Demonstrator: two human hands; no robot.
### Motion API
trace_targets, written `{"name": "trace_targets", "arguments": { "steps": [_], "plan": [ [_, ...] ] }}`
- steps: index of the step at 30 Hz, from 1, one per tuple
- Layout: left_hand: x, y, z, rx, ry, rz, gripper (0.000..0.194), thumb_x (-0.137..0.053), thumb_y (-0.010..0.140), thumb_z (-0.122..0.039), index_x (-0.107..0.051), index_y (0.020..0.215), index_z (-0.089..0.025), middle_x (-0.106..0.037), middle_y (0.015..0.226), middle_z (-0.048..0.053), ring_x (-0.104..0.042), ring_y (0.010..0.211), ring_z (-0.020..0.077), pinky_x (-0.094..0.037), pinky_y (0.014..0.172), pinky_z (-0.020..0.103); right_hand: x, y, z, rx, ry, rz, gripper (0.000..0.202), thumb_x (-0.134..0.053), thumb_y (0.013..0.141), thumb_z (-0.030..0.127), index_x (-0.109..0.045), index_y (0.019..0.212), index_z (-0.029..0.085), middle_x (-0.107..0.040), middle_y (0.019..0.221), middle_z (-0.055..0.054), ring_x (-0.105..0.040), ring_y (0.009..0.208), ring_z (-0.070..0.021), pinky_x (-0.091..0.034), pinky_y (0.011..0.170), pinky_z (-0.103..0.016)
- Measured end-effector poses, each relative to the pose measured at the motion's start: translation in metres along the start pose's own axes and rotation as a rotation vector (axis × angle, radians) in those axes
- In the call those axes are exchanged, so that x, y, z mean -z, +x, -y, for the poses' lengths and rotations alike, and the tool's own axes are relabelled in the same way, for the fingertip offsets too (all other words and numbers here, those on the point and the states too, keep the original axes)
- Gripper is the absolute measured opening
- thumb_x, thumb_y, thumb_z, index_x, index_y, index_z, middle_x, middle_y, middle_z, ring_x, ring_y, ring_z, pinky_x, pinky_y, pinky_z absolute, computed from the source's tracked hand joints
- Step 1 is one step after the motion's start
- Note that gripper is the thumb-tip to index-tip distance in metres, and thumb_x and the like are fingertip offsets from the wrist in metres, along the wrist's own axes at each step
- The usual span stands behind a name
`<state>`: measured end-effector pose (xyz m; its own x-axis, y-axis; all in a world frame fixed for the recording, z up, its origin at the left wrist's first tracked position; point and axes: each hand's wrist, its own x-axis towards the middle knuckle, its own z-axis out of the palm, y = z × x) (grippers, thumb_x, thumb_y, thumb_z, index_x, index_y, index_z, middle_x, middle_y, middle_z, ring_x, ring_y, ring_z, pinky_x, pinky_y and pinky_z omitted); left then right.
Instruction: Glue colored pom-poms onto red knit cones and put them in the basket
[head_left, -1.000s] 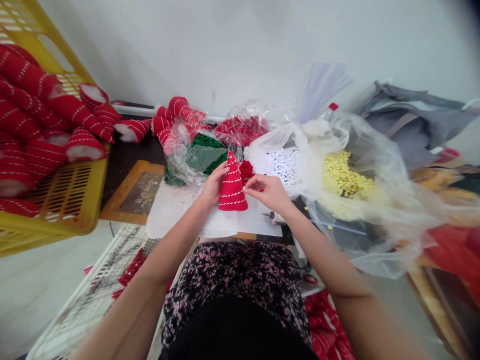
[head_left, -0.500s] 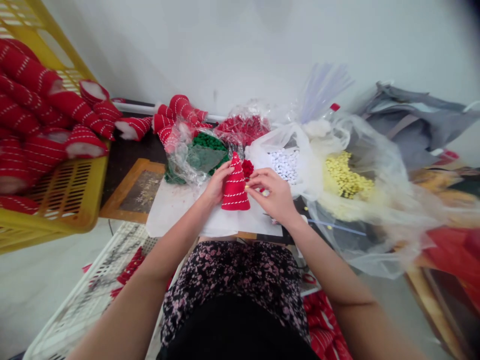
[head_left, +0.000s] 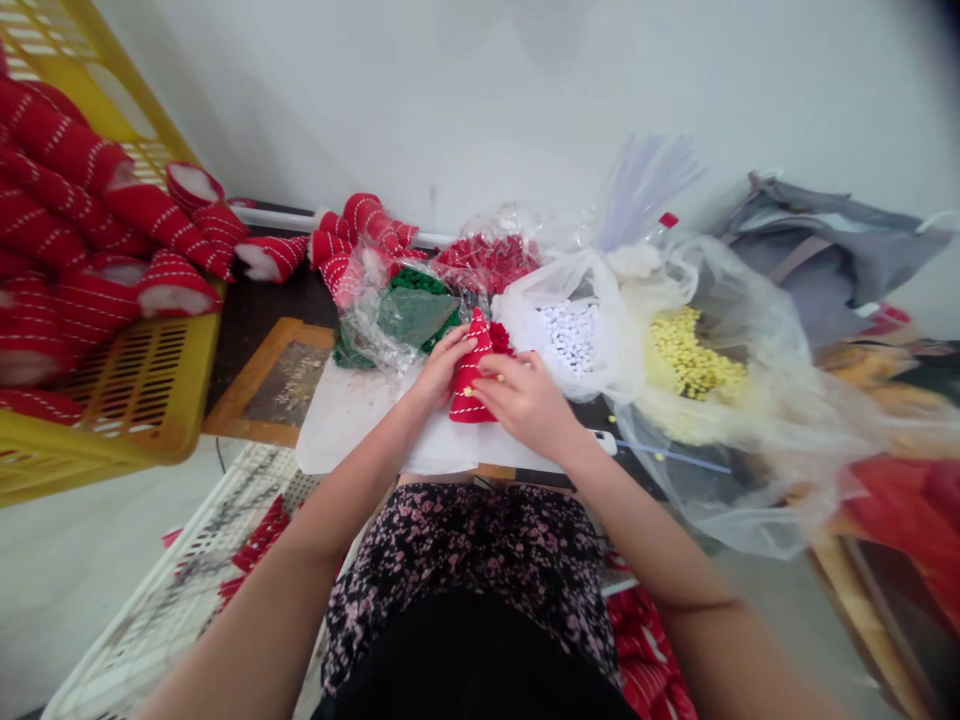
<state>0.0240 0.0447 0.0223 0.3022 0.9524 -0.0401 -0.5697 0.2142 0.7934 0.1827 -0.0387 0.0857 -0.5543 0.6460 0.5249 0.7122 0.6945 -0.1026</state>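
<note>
A red fabric cone with white stitched stripes (head_left: 463,408) stands upright over the white sheet, gripped along its left side by my left hand (head_left: 442,372). My right hand (head_left: 531,402) lies across the cone's right face. At its fingertips a small yellow pom-pom (head_left: 469,392) touches the front of the cone, and another yellow bit shows between the fingers. Just behind the cone are red pom-poms (head_left: 499,338), partly hidden by it. A white-handled tool, perhaps a glue gun (head_left: 603,442), lies by my right wrist.
Bags of green (head_left: 420,282), red (head_left: 491,260), white (head_left: 574,335) and yellow pom-poms (head_left: 694,355) line the table's back and right. A yellow crate (head_left: 176,400) holds stuffed red striped pieces at left. A wooden frame (head_left: 255,375) and white basket (head_left: 142,610) sit nearer.
My right hand has moved left from beside the cone onto its face, bringing the yellow pom-pom against it. The cone has shifted slightly right, and the white-handled tool now shows more.
</note>
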Motion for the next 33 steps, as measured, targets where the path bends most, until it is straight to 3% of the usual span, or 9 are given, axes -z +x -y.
{"name": "trace_targets", "arguments": {
  "steps": [3, 6, 9, 13, 16, 20, 24, 28, 33],
  "plan": [
    [0.001, 0.000, 0.000, 0.051, -0.029, -0.018, 0.042, -0.089, 0.069, -0.030, -0.074, 0.108, -0.021, -0.078, 0.095, 0.001, -0.071, 0.081, 0.0185, -0.054, 0.082, 0.032, 0.021, -0.012, -0.035, -0.304, 0.041, -0.049, 0.020, -0.060, 0.104, 0.024, -0.079, 0.101, 0.020, -0.077, 0.115, -0.013, -0.071, 0.101, -0.0270, -0.052, 0.092, -0.041],
    [0.002, 0.001, 0.000, 0.080, -0.039, -0.033, 0.046, -0.090, 0.068, -0.031, -0.073, 0.110, -0.021, -0.078, 0.092, 0.000, -0.070, 0.077, 0.0187, -0.055, 0.079, 0.033, 0.031, -0.027, -0.064, -0.559, 0.029, 0.323, 0.016, -0.065, 0.097, 0.019, -0.080, 0.092, 0.020, -0.079, 0.092, -0.010, -0.072, 0.085, -0.0260, -0.050, 0.080, -0.037],
    [0.002, 0.001, -0.001, 0.079, -0.041, -0.022, 0.049, -0.091, 0.067, -0.031, -0.072, 0.111, -0.021, -0.078, 0.093, 0.000, -0.071, 0.076, 0.0182, -0.056, 0.078, 0.033, 0.023, -0.039, -0.072, -0.584, -0.008, 0.640, 0.016, -0.066, 0.092, 0.013, -0.080, 0.092, 0.020, -0.081, 0.089, -0.009, -0.073, 0.084, -0.0250, -0.047, 0.076, -0.033],
    [0.002, 0.000, -0.001, 0.085, -0.036, -0.024, 0.050, -0.091, 0.066, -0.031, -0.071, 0.110, -0.021, -0.078, 0.093, 0.000, -0.071, 0.076, 0.0169, -0.056, 0.077, 0.031, 0.011, -0.044, -0.063, -0.572, -0.085, 0.707, 0.022, -0.060, 0.090, 0.006, -0.080, 0.089, 0.015, -0.081, 0.091, -0.013, -0.072, 0.086, -0.0254, -0.043, 0.073, -0.031],
    [0.002, 0.000, -0.001, 0.085, -0.032, -0.006, 0.050, -0.092, 0.065, -0.032, -0.072, 0.110, -0.021, -0.078, 0.094, 0.000, -0.070, 0.076, 0.0168, -0.056, 0.076, 0.031, 0.013, -0.040, -0.058, -0.557, -0.054, 0.620, 0.022, -0.059, 0.093, 0.008, -0.080, 0.092, 0.014, -0.080, 0.092, -0.013, -0.071, 0.085, -0.0242, -0.043, 0.075, -0.031],
    [0.004, 0.001, 0.000, 0.080, -0.015, 0.023, 0.050, -0.090, 0.068, -0.032, -0.072, 0.113, -0.020, -0.079, 0.099, 0.002, -0.070, 0.079, 0.0176, -0.055, 0.077, 0.031, 0.020, -0.027, -0.053, -0.491, 0.189, 0.285, 0.013, -0.067, 0.092, 0.016, -0.080, 0.093, 0.019, -0.078, 0.091, -0.006, -0.066, 0.074, -0.0180, -0.047, 0.074, -0.030],
    [0.006, 0.003, 0.002, 0.054, -0.005, 0.018, 0.050, -0.089, 0.069, -0.031, -0.072, 0.114, -0.020, -0.079, 0.104, 0.004, -0.072, 0.087, 0.0200, -0.054, 0.082, 0.032, 0.019, -0.011, -0.046, -0.443, 0.369, 0.078, 0.008, -0.070, 0.088, 0.018, -0.077, 0.087, 0.021, -0.074, 0.083, -0.002, -0.061, 0.068, -0.0150, -0.048, 0.071, -0.029],
    [0.007, 0.004, 0.003, 0.049, -0.017, 0.016, 0.049, -0.090, 0.068, -0.031, -0.073, 0.113, -0.020, -0.080, 0.103, 0.004, -0.073, 0.088, 0.0215, -0.055, 0.083, 0.033, 0.013, 0.001, -0.040, -0.466, 0.484, -0.048, 0.006, -0.069, 0.087, 0.019, -0.075, 0.089, 0.020, -0.076, 0.085, -0.002, -0.060, 0.065, -0.0138, -0.049, 0.069, -0.029],
    [0.004, 0.001, 0.001, 0.060, -0.041, 0.041, 0.044, -0.091, 0.068, -0.030, -0.074, 0.108, -0.020, -0.079, 0.096, 0.001, -0.072, 0.080, 0.0186, -0.055, 0.079, 0.032, 0.006, 0.012, -0.036, -0.448, 0.505, -0.115, 0.003, -0.071, 0.088, 0.020, -0.075, 0.087, 0.020, -0.075, 0.080, -0.001, -0.058, 0.062, -0.0133, -0.050, 0.066, -0.028]
  ]
}}
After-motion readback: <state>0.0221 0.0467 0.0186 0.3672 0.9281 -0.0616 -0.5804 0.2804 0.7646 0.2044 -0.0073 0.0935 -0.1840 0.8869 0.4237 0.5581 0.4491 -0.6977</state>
